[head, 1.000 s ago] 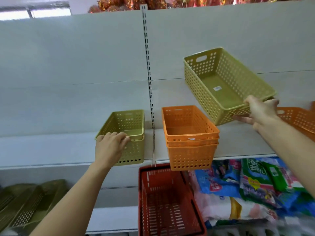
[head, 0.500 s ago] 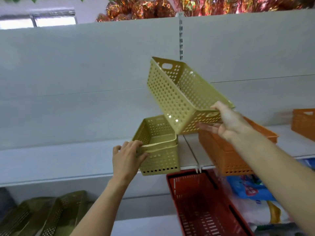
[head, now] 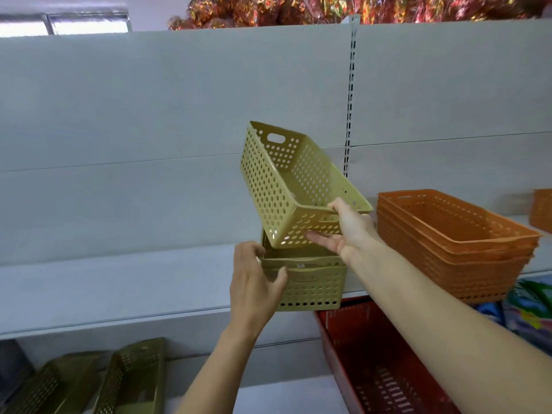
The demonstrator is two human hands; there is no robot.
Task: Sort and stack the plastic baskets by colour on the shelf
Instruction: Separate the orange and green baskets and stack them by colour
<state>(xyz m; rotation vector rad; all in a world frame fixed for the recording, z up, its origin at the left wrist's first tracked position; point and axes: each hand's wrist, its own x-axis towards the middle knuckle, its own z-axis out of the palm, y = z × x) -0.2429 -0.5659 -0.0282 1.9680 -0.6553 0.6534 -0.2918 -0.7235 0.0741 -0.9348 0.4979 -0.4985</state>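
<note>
nearest the camera, bottom left, dark olive baskets (head: 89,380) lie tipped on the lower shelf, and a red slotted crate (head: 379,363) sits below the shelf lip, right of centre; neither is in play. next up, left hand (head: 254,286) is closed on the near left corner of the green stack (head: 310,283), thumb across the front wall, fingers over the rim, so it's pinning that stack at the front edge of the shelf (head: 119,282). right hand (head: 343,227) is clamped on the near short end of the loose green basket (head: 295,186), thumb on the rim, fingers under the end wall by the handle slot. the relation that matters: the held basket sits directly above the stack's mouth, low near corner just about at the stack rim, far end pitched up and back toward the shelf's rear panel. its long axis runs near-to-far, roughly in line with the stack's, but rotated a bit. judgement: needs the far end dropped and a small twist to square up, then it nests; right hand does the move, left only braces. risk is a corner catching on the rim. material: thin rigid moulded plastic, round perforations in rows, tapered walls, rolled rim, light and a bit flexy. right of it, well apart, the orange stack (head: 454,240) has slotted walls, several already nested. another orange basket (head: 542,210) is cut off at the right edge.
</note>
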